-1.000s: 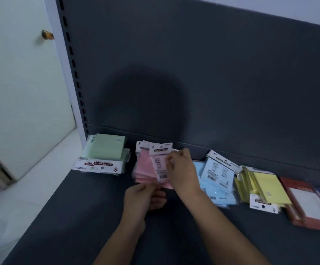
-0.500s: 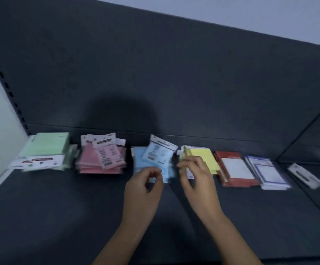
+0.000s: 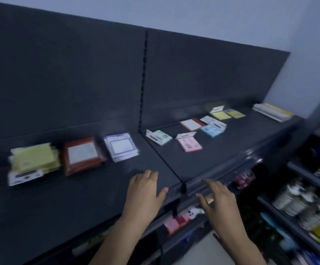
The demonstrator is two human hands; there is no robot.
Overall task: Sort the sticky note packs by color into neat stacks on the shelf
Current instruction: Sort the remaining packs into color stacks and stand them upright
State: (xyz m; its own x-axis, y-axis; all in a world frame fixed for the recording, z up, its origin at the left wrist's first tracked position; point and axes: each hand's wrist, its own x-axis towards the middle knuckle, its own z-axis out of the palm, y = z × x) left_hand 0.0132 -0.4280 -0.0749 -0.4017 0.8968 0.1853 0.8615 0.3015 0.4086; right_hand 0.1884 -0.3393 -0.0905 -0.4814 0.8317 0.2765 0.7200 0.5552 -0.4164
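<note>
Along the dark shelf (image 3: 98, 188), toward ten o'clock from the left hand (image 3: 145, 192), a yellow stack (image 3: 34, 161), a red stack (image 3: 82, 154) and a purple-edged stack (image 3: 121, 147) sit side by side. Toward one o'clock, past the shelf's seam, a green pack (image 3: 161, 138), a pink pack (image 3: 189, 144) and a blue pack (image 3: 211, 130) lie loose and apart. The left hand is over the shelf's front, its grip wide and empty. At its three o'clock the right hand (image 3: 220, 199) has its fingers spread, its grip also wide, holding nothing.
</note>
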